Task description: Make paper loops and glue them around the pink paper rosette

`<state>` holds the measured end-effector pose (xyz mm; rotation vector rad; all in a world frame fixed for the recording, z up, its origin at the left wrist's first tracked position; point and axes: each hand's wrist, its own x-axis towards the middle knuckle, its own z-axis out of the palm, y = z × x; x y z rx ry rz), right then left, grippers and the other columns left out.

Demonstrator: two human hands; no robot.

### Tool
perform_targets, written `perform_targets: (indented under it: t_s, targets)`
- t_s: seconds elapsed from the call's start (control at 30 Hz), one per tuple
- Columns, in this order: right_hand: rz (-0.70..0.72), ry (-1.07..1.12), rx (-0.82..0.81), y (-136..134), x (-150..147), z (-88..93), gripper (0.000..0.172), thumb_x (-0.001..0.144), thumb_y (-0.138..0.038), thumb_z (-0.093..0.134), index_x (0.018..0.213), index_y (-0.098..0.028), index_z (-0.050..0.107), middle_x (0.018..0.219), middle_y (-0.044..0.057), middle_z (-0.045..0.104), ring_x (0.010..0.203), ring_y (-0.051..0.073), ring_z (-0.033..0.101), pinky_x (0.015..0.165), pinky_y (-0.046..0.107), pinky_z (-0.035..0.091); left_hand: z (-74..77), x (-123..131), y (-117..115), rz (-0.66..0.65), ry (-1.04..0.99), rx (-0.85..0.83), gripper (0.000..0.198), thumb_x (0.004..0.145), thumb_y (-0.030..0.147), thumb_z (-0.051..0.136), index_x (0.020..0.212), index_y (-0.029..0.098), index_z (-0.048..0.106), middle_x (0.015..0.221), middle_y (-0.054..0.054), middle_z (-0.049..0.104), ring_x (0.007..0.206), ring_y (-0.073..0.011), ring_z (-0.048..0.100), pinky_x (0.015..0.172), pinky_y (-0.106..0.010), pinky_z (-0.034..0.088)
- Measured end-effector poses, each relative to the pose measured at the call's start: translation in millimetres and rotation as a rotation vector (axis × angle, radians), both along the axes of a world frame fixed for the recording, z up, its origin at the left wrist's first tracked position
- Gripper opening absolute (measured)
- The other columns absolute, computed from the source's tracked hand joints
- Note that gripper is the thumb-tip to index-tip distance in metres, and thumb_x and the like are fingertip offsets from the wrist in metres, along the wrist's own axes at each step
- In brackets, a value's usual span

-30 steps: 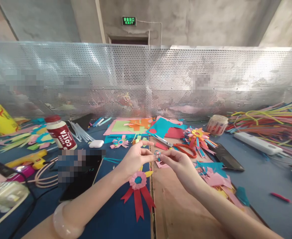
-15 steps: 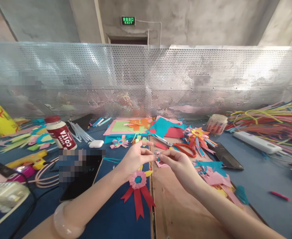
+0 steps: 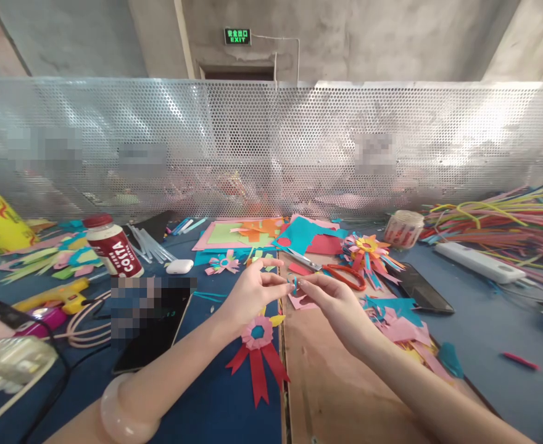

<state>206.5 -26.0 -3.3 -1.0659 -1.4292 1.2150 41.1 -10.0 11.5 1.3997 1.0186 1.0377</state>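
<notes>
1. Strip, small, curled, turquoise-blue, apparently paper (image 3: 294,282), held up at the clock's centre, between both hands
2. Left hand (image 3: 253,293), 9 o'clock of it: thumb and forefinger nearly closed, tips pinching one edge; other fingers loosely spread
3. Right hand (image 3: 334,299), 4 o'clock: thumb and forefinger pinched together at the strip; exact contact too small to tell
4. Judged technique: light, even pressure, edges level, no creasing
5. Pink-and-blue paper rosette with red tails (image 3: 258,345) lies at 7 o'clock; best kept unpressed by the wrist
</notes>
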Motion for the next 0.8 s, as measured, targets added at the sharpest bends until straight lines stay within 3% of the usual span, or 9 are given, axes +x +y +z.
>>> perform_targets:
  t_s: [0.1,0.2,0.27,0.33,0.5,0.8]
  targets:
    - [-0.074,-0.190,0.187,-0.7,5.3,0.2,0.019,0.084,-0.034,0.049,0.088,-0.019,0.059,0.088,0.004,0.062,0.081,0.017,0.056,0.073,0.030,0.043,4.1,-0.4,-1.8,0.039,0.000,-0.007,0.044,0.069,0.022,0.068,0.107,0.016,0.048,0.075,-0.002,0.064,0.071,-0.0146,0.057,0.066,-0.027,0.040]
    - [-0.160,-0.417,0.542,-1.7,11.1,-2.1,0.009,0.081,-0.022,0.052,0.090,-0.020,0.054,0.095,0.005,0.056,0.090,0.020,0.051,0.079,0.035,0.040,9.0,-0.2,-4.7,0.059,-0.022,-0.065,0.043,0.067,0.021,0.069,0.105,0.015,0.050,0.068,0.001,0.059,0.062,-0.0104,0.052,0.058,-0.023,0.036]
    - [-0.190,-0.546,0.791,-4.0,12.8,-3.1,0.015,0.077,-0.015,0.054,0.091,-0.021,0.052,0.095,0.006,0.053,0.093,0.021,0.047,0.081,0.038,0.039,12.8,0.7,-8.4,0.063,-0.051,-0.141,0.043,0.065,0.021,0.070,0.103,0.014,0.051,0.065,0.003,0.056,0.054,-0.0072,0.044,0.052,-0.021,0.031]
    - [-0.168,-0.596,0.942,-7.6,12.1,-3.3,0.020,0.076,-0.010,0.054,0.093,-0.021,0.049,0.091,0.005,0.052,0.089,0.020,0.046,0.077,0.037,0.040,16.1,2.0,-14.3,0.048,-0.107,-0.226,0.043,0.064,0.019,0.070,0.103,0.013,0.052,0.064,0.004,0.052,0.050,-0.0052,0.037,0.049,-0.021,0.027]
    - [-0.008,-0.442,0.900,-16.3,7.2,-7.0,0.027,0.076,-0.005,0.051,0.096,-0.021,0.043,0.080,0.002,0.048,0.073,0.014,0.047,0.062,0.027,0.043,17.9,3.2,-33.5,-0.058,-0.290,-0.388,0.038,0.066,0.014,0.065,0.102,0.015,0.054,0.062,0.007,0.046,0.048,-0.0038,0.030,0.046,-0.020,0.022]
    - [0.144,-0.305,0.933,-26.2,10.2,-13.9,0.050,0.073,0.004,0.051,0.111,-0.026,0.037,0.086,0.003,0.053,0.076,0.015,0.056,0.064,0.030,0.049,23.3,1.8,-46.6,-0.123,-0.384,-0.519,0.043,0.059,0.011,0.070,0.100,0.017,0.058,0.058,0.007,0.050,0.048,-0.0047,0.037,0.051,-0.019,0.030]
